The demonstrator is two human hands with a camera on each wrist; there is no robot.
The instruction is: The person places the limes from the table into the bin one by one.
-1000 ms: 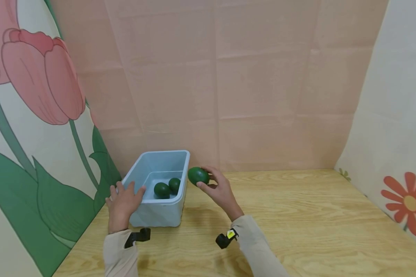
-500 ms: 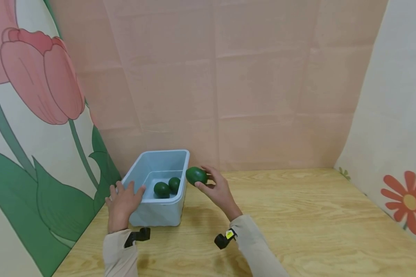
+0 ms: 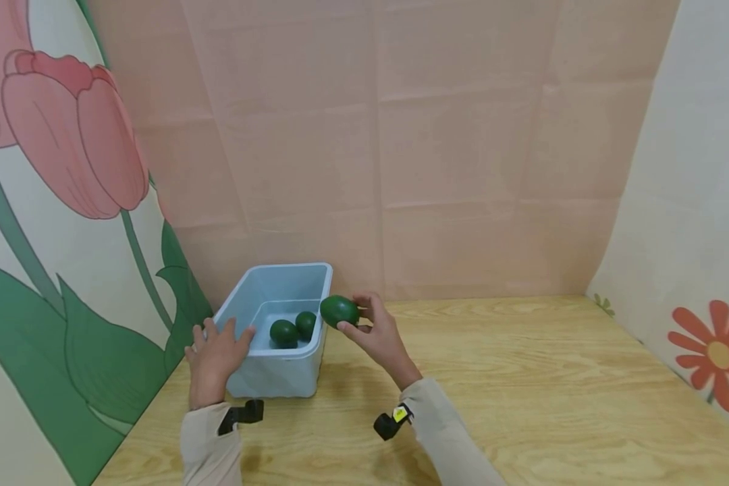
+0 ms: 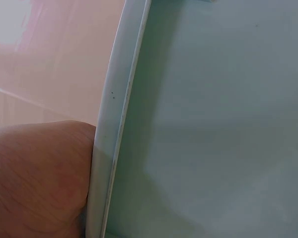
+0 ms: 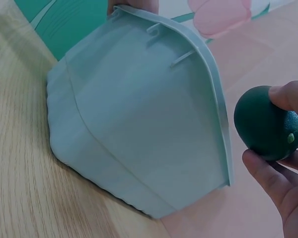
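My right hand (image 3: 383, 337) holds a dark green avocado (image 3: 339, 310) between thumb and fingers, just above the right rim of a pale blue plastic bin (image 3: 273, 374). Up close in the right wrist view, the avocado (image 5: 263, 121) shows a small light stem nub. Two more avocados sit inside the bin: one nearer (image 3: 283, 333), the other (image 3: 306, 324) against the right wall. Resting on the bin's near left corner is my left hand (image 3: 214, 358), its fingers spread over the rim. The left wrist view has only part of that hand (image 4: 39, 178) against the rim.
The bin stands on a wood-grain table (image 3: 522, 391), at its left side. A pink backdrop (image 3: 462, 169) rises behind the table. Flower-printed panels stand at the left (image 3: 12, 283) and right (image 3: 674, 202).
My right hand has moved slightly left with the avocado, which now overlaps the bin's right rim in the head view. The left hand and the bin have stayed in place.
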